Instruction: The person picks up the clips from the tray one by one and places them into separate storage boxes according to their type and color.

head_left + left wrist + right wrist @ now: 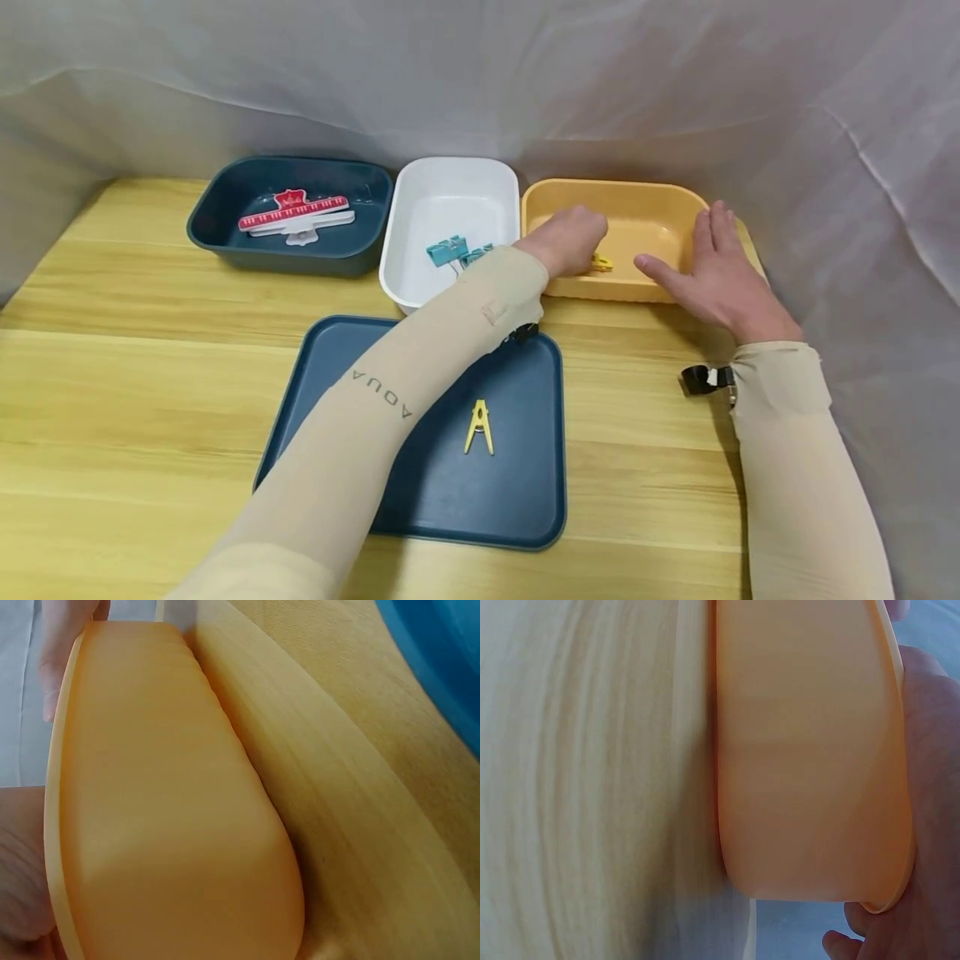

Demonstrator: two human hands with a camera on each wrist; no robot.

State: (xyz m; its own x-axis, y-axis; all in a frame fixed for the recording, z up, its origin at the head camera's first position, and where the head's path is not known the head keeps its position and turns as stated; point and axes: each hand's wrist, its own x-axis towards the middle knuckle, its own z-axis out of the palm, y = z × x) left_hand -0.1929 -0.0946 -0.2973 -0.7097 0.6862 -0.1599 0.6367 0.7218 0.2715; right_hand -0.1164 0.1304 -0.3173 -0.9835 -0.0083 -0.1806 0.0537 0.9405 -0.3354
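Note:
My left hand (567, 240) reaches over the near left part of the yellow bin (645, 287), with its fingers bent down inside. A yellow clothespin (602, 263) shows in the bin beside that hand; the rest of it and my left fingertips are hidden, so I cannot tell whether the hand holds it. At the bin's right end, my right hand (720, 279) rests against the rim, fingers straight and thumb spread toward the inside. Another yellow clothespin (479, 427) lies on the blue tray (517, 500), below my left forearm.
Left of the yellow bin stands a white bin (420, 187) with teal binder clips (447, 250), partly behind my left sleeve. Farther left, a dark blue bin (300, 263) holds a red clip (292, 213) and a white clip (303, 229). A grey cloth (465, 75) hangs behind.

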